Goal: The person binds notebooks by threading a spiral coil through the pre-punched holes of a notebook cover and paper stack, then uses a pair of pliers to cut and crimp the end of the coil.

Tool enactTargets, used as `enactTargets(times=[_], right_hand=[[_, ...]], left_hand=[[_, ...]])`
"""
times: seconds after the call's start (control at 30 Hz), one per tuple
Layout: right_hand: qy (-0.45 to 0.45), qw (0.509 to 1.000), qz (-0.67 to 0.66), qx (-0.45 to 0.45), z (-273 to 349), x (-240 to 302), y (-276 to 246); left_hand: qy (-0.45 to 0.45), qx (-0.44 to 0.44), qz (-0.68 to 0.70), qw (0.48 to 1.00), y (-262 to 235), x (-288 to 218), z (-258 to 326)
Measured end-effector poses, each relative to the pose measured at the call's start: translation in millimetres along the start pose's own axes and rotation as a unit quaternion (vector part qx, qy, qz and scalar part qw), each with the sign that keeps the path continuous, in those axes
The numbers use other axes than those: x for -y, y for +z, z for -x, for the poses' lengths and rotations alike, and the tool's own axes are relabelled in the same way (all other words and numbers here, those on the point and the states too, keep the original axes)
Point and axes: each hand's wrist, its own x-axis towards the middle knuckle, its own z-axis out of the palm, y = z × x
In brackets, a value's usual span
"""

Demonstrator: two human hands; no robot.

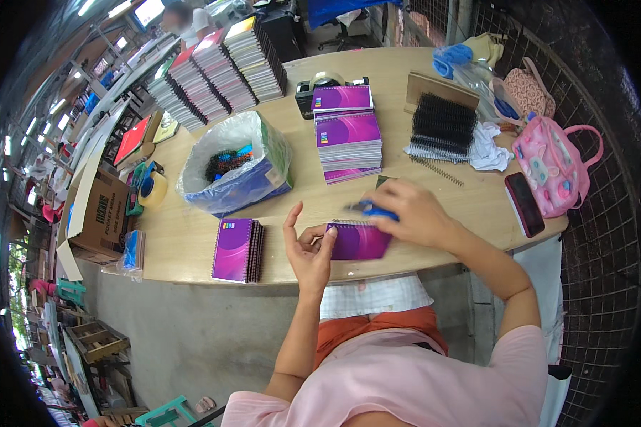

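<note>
Purple notebook (357, 245) seen near the front edge of the worktop (178, 257), between the two hands. Its left edge is held by the left hand (310, 249), thumb on the cover, index finger raised. A blue-handled tool (379, 212) is gripped in the right hand (413, 215), over the spiral-bound upper edge; tip blurred, contact cannot be told. Small notebook stack (232, 249) placed to the left; taller notebook pile (349, 146) set beyond. Black coils (443, 124) heaped farther right.
</note>
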Motion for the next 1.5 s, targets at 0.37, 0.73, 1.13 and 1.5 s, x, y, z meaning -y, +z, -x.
enactTargets(times=[0.37,0.73,1.13,1.5], right_hand=[[0.240,0.838,-0.436,-0.222,28,47,70],[0.132,0.965,-0.161,-0.158,28,28,12],[-0.072,0.978,0.164,-0.103,5,18,-18],[-0.092,0.972,0.203,-0.073,2,15,-13]], left_hand=[[0.370,0.089,-0.301,0.875,15,-29,37],[0.039,0.255,-0.061,0.964,-4,-35,-39],[-0.025,0.267,-0.057,0.962,-3,-44,-36],[-0.007,0.281,-0.078,0.956,-9,-41,-35]])
